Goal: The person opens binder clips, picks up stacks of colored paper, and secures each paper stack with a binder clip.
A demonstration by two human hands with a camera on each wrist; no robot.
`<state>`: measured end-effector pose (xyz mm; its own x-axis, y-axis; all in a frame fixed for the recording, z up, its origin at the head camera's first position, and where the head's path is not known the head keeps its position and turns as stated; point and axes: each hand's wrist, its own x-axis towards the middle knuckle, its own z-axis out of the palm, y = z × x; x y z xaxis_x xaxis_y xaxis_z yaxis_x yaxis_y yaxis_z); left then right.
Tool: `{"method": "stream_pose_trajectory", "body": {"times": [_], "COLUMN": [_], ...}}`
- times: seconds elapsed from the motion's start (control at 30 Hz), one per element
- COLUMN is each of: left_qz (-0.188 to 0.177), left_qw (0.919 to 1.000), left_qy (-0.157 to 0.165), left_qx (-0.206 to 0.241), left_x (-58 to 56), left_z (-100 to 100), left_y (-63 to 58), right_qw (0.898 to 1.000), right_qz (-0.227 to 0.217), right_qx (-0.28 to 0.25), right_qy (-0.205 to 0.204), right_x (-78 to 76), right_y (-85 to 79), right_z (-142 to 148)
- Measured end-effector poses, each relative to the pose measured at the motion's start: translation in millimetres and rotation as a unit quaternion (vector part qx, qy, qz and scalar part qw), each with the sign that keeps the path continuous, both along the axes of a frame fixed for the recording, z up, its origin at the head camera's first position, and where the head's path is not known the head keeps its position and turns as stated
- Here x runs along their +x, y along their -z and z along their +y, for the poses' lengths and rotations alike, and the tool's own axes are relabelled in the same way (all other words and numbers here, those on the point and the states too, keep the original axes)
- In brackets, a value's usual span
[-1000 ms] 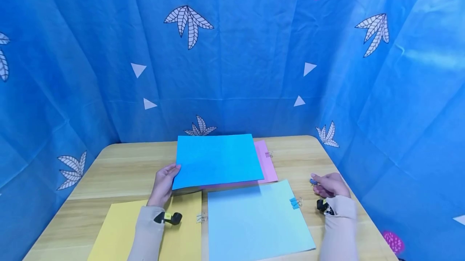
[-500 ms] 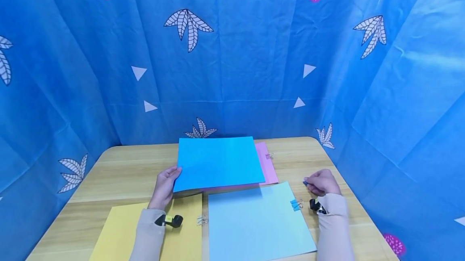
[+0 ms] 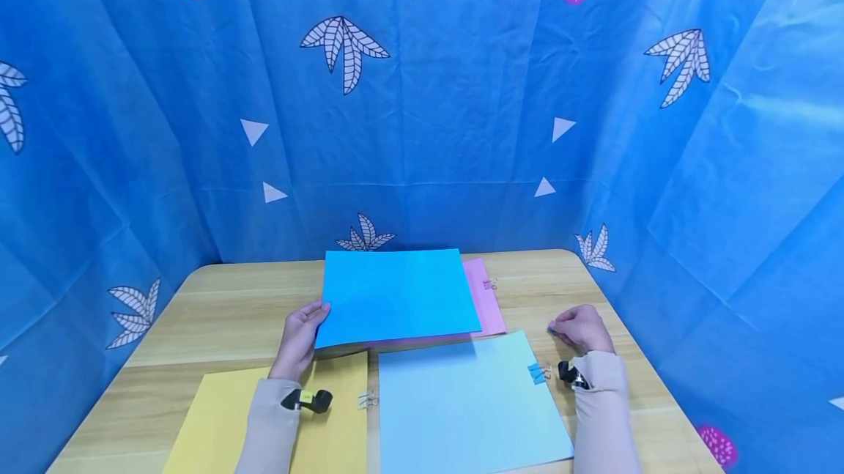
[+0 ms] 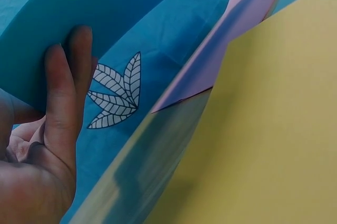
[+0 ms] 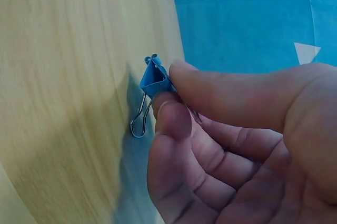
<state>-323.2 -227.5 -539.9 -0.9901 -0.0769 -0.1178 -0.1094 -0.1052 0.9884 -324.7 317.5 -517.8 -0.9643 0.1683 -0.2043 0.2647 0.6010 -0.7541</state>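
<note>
My left hand (image 3: 301,336) pinches the left edge of a bright blue sheet of paper (image 3: 398,294), thumb on top and fingers underneath in the left wrist view. The sheet is raised over pink paper (image 3: 486,305), hiding most of it. Off to the right, my right hand (image 3: 582,329) pinches a small blue binder clip (image 5: 155,79) between thumb and fingers. One wire handle of the clip (image 5: 139,121) hangs down beside the fingertips; its jaws point upward and look closed, with no paper in them.
Yellow paper (image 3: 336,426) with a silvery clip (image 3: 367,400) lies front left. Light blue paper (image 3: 464,408) with a blue clip (image 3: 537,373) lies front centre. A pink clip (image 3: 489,284) grips the pink paper. A blue curtain (image 3: 422,130) surrounds the wooden table (image 3: 244,305).
My right hand has moved left and slightly away from me with the binder clip, turning a little. My left hand and the bright blue paper stay nearly still; the view tilted slightly.
</note>
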Motion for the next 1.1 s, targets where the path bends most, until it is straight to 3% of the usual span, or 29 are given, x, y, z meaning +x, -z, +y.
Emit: {"method": "stream_pose_trajectory", "body": {"times": [0.23, 0.4, 0.83, 1.1], "left_qz": [0.003, 0.001, -0.005, 0.003], "left_qw": [0.9999, 1.0, 1.0, 1.0], "left_qy": [0.0, 0.004, 0.005, 0.006], "left_qx": [0.011, -0.006, 0.0, -0.004], "left_x": [1.0, 1.6, 2.3, -2.0], "left_z": [0.3, 2.1, 4.8, 6.3], "left_y": [3.7, 3.6, 1.1, 1.6], "right_qw": [1.0, 0.999, 0.999, 0.999], "right_qz": [0.022, 0.034, 0.014, 0.019], "right_qx": [0.006, 0.006, 0.02, -0.034], "right_qy": [-0.009, 0.006, 0.025, 0.03], "right_x": [-0.6, 0.2, 0.7, 1.8], "right_y": [-1.7, -1.4, 1.6, -3.7], "right_z": [-2.6, -1.9, 3.9, 3.7]}}
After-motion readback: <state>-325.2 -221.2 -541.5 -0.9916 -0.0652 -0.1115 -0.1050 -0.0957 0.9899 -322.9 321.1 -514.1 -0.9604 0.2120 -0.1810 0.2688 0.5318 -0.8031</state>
